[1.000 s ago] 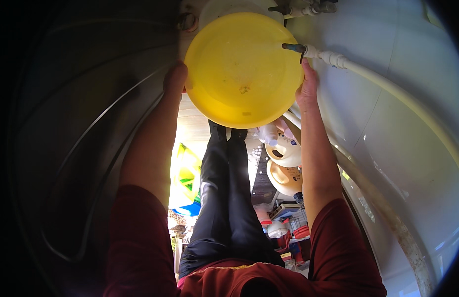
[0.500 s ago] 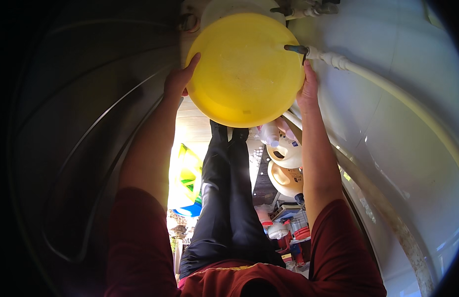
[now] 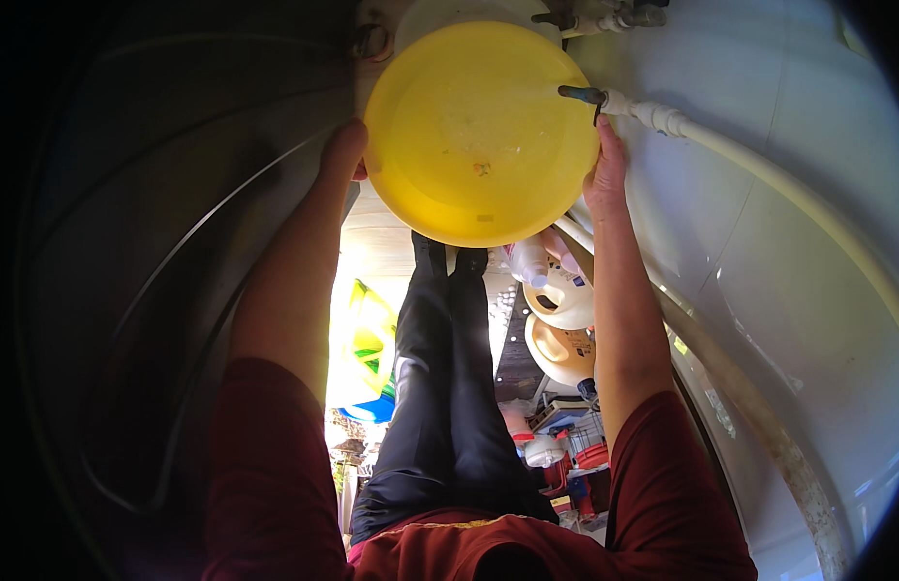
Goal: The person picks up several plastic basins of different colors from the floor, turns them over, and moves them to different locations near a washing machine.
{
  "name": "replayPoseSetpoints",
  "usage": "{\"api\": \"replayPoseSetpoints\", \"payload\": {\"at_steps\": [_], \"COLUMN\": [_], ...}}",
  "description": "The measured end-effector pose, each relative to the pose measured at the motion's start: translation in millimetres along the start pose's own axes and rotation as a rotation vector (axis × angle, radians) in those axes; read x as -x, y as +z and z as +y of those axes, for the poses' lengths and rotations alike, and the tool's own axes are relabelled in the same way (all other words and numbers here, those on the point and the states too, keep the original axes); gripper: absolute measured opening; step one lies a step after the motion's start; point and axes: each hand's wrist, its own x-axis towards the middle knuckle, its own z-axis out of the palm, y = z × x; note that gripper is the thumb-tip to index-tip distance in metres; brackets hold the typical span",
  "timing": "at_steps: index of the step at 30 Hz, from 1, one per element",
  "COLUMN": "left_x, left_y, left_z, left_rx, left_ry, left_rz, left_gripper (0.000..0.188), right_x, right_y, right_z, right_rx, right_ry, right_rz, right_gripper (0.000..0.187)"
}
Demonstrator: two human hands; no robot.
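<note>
Basin (image 3: 479, 116) between left hand (image 3: 346, 150) and right hand (image 3: 609, 165); valve (image 3: 582, 95) overlapping its right edge, pipe (image 3: 759, 167) leading rightward. Lower in the view I monitor remotely: legs (image 3: 432, 397), jugs (image 3: 558, 354) between these and the right forearm (image 3: 626, 290).

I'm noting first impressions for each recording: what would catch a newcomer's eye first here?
The big yellow basin at top centre, its sides held by the left hand and right hand. Next, the pale pipe curving down the right, its blue lever overlapping the basin's edge. Below the left hand, a bright yellow-green thing beside the dark trousers.
</note>
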Motion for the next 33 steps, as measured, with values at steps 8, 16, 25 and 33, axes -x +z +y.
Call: {"api": "replayPoseSetpoints", "payload": {"at_steps": [8, 16, 25, 33], "left_x": [39.8, 40.5, 39.8, 49.7], "left_y": [-0.7, -1.2, -5.1, -3.7], "left_z": [22.5, 24.8, 6.0, 17.1], "left_rx": [0.113, -0.032, 0.133, -0.008], "left_ry": [0.005, -0.126, 0.151, 0.312], "left_rz": [0.051, 0.030, -0.015, -0.048], "left_gripper": [0.074, 0.079, 0.059, 0.019], "right_x": [1.6, 2.3, -0.1, 2.7], "right_y": [4.3, 3.4, 1.1, 5.0], "right_z": [1.3, 0.2, 0.1, -3.4], "right_rx": [-0.003, 0.001, 0.029, 0.028], "right_ry": [-0.002, 0.008, -0.003, 0.001], "right_rz": [0.004, -0.002, 0.026, -0.012], "right_gripper": [0.034, 0.034, 0.034, 0.035]}}
